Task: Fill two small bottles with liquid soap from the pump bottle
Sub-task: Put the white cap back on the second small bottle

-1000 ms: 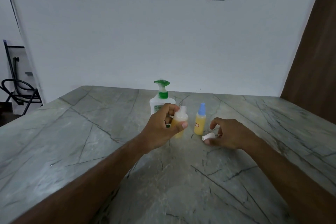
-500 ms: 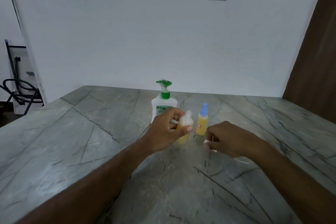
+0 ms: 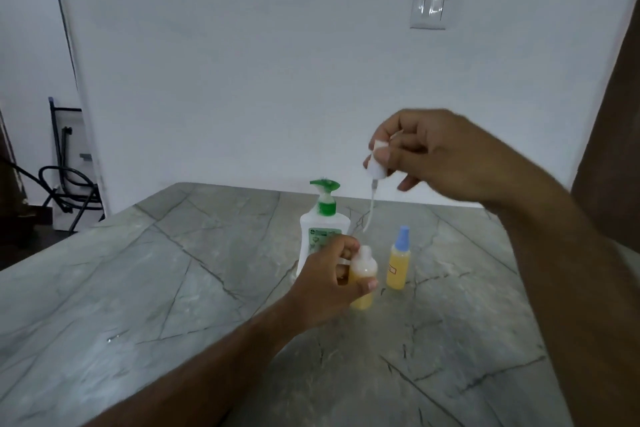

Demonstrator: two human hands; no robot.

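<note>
Fingers of the left hand (image 3: 323, 282) curl round an uncapped small bottle (image 3: 362, 282) of yellow soap standing on the marble table (image 3: 173, 270) before the pump bottle (image 3: 320, 229), while the right hand (image 3: 440, 156) pinches a white spray cap (image 3: 375, 163) above, beside the blue-capped bottle (image 3: 398, 258).

left hand (image 3: 325, 282) grips uncapped bottle (image 3: 362, 282) | right hand (image 3: 436, 156) holds spray cap (image 3: 375, 166) (tube dangling)

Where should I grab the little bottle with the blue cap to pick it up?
Grip the blue-capped bottle round its yellow body, below the narrow cap, coming from the right side. It stands upright on the table, and the left hand with the other small bottle is close on its left, so the right is freer.
</note>
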